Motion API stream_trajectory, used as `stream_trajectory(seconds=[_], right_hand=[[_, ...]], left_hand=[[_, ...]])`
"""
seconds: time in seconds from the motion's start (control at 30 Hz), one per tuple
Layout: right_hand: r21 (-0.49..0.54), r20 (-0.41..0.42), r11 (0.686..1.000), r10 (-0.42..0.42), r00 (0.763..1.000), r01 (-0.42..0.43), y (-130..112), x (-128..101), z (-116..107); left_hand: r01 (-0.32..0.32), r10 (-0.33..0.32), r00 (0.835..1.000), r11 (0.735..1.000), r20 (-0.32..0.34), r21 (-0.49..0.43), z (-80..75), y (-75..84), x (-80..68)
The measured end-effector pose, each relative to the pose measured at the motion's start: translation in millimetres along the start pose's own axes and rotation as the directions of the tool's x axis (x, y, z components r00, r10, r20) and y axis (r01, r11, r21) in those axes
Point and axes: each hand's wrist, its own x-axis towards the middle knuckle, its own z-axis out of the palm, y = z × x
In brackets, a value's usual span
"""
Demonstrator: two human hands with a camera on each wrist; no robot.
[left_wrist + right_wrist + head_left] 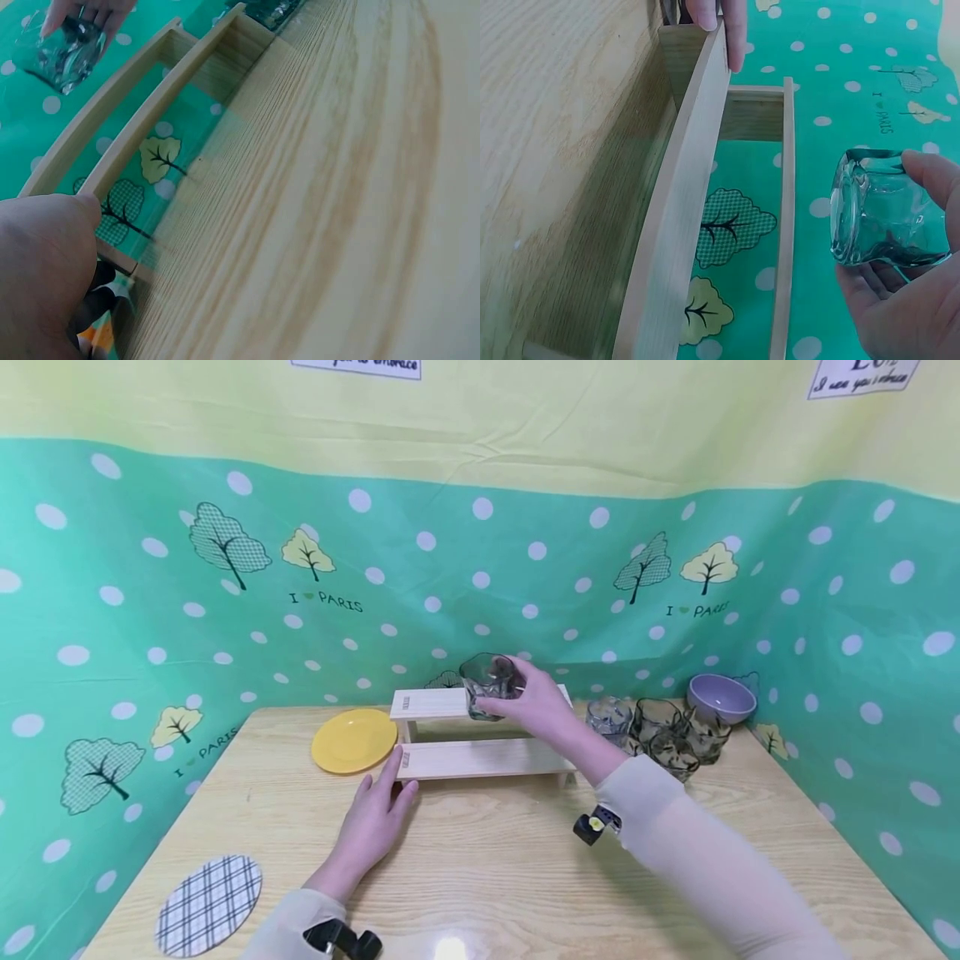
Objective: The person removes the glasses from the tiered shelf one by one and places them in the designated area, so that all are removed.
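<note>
A two-tier wooden shelf rack [487, 760] stands on the table. Its left end is held by my left hand [372, 827], with the thumb at the front edge of the lower board and a finger along the end. My right hand [542, 700] grips a clear, dark-tinted drinking glass [483, 681] over the upper board. In the right wrist view, the glass [877, 206] is between thumb and fingers, apart from the rack's boards [676, 217]. Whether its base touches the upper board is hard to tell from the head view. Several similar glasses [660, 718] stand right of the rack.
A yellow plate [354, 741] lies left of the rack. The purple bowl [722, 697] sits at the back right, behind the glasses. Near the front left is a round checked mat [210, 906]. A polka-dot cloth [480, 552] hangs behind and beside the table [480, 868].
</note>
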Motion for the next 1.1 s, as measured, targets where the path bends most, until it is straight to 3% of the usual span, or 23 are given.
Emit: stream_trajectory(seconds=[0.57,1.1], right_hand=[[0.008,0.018,0.998,0.057,0.998,-0.057,14.2,-36.9,-52.2],[-0.098,-0.065,0.992,0.078,0.995,-0.084,39.4,-74.5,-115.5]], left_hand=[[0.0,0.0,1.0,1.0,-0.005,0.007,-1.9,2.0,-1.1],[0.01,-0.01,1.0,1.0,0.005,0.01,-1.4,2.2,-0.6]])
